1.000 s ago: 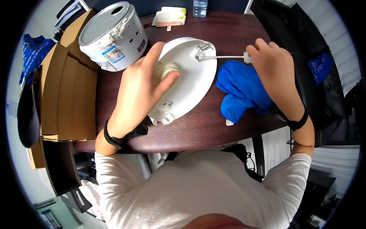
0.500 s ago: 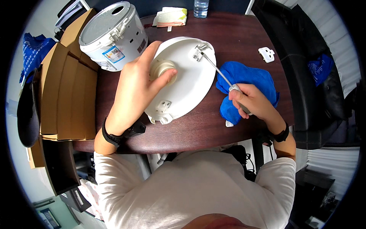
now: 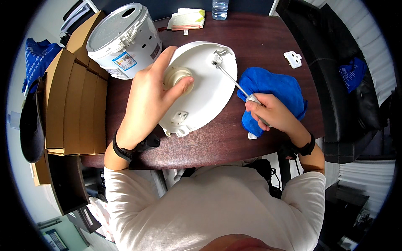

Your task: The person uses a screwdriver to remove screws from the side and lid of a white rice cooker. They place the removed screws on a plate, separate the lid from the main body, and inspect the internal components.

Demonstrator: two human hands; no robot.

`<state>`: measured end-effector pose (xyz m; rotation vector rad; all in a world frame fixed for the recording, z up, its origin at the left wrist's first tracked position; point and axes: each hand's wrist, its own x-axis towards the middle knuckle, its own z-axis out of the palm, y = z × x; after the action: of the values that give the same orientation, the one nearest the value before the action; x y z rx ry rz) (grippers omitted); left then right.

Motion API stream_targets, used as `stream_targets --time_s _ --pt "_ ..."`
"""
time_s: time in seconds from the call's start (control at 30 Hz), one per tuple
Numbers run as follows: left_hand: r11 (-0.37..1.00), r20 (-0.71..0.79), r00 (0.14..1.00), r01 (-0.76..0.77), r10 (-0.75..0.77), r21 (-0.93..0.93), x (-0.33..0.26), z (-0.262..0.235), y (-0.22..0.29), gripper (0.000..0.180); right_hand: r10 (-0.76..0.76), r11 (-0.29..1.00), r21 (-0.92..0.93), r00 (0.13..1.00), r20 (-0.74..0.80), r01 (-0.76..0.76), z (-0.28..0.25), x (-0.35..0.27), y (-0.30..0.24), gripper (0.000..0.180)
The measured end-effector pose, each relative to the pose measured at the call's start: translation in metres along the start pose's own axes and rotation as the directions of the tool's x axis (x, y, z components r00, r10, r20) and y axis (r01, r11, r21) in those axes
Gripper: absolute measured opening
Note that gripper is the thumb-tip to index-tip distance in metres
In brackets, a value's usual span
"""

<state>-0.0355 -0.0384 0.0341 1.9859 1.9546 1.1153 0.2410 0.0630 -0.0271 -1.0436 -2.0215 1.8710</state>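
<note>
A white oval plastic cover [image 3: 209, 98], hollow side up, is propped at a tilt on the table. My left hand [image 3: 157, 81] grips it at its left side, the thumb over the round cream-coloured collar [image 3: 181, 79] and the fingers behind the rim. In my right hand [image 3: 270, 111] is a screwdriver [image 3: 234, 80], its handle wrapped by my fingers. The long shaft slants up and left, with the tip at the small bracket [image 3: 217, 58] near the cover's upper end. Whether a screw sits under the tip is too small to tell. A similar bracket [image 3: 180, 117] is at the lower end.
Behind my left hand stands a white appliance body [image 3: 125, 39]. Cardboard boxes [image 3: 77, 104] line the left edge. A blue cloth [image 3: 274, 85] lies beside my right hand, a small white plastic part [image 3: 292, 59] farther right. At the back are a folded towel [image 3: 187, 19] and a water bottle [image 3: 220, 9].
My right hand has shifted slightly left and turned its grip on the screwdriver. The tip has moved a little down and left at the bracket. My left hand and the cover look nearly unmoved.
</note>
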Motion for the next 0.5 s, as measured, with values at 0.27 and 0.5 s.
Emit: stream_targets --time_s 0.27,0.5 --pt "0.992 -0.03 0.992 -0.121 0.122 0.037 0.002 0.005 -0.009 0.058 -0.512 0.359 -0.932 0.846 -0.149 0.054 -0.007 0.001 -0.005 0.032" --pt "0.984 -0.047 0.989 -0.133 0.139 0.121 -0.001 0.006 -0.006 0.058 -0.635 -0.241 -0.957 0.772 0.029 -0.163 -0.026 -0.001 -0.072 0.014"
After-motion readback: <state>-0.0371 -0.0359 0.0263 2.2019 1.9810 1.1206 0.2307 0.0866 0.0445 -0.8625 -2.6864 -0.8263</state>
